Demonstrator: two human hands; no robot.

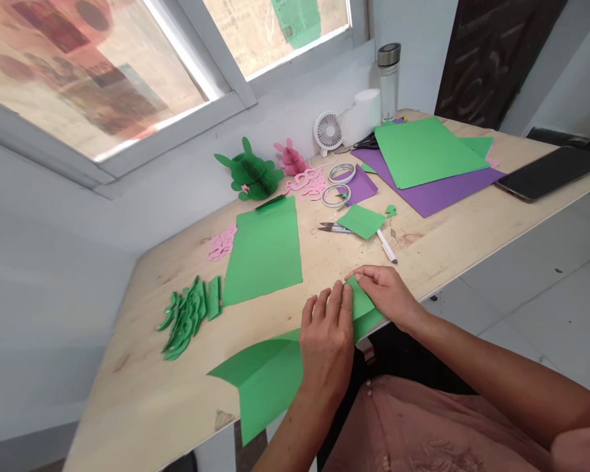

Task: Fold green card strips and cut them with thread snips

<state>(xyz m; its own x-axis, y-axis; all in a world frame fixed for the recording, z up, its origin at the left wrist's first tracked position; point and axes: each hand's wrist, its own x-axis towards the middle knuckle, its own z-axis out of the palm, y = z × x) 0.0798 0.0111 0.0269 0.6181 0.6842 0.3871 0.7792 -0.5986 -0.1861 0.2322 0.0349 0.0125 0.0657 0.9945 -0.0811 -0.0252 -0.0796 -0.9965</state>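
Note:
A long sheet of green paper lies at the table's front edge, one end hanging over it. The other end is folded back on itself under my hands. My left hand rests on the sheet, fingers stretched and pressing down on it. At the folded part, my right hand pinches the sheet's corner between thumb and fingers. Beyond them lie a small green paper square, a white marker and thread snips, partly covered by the square. A flat green sheet lies further left.
Green cut-out strips are piled at left, near pink cut-outs. Green and pink paper rabbits stand by the wall. Tape rolls, a small fan, a bottle, purple sheets and a dark tablet-like device are about.

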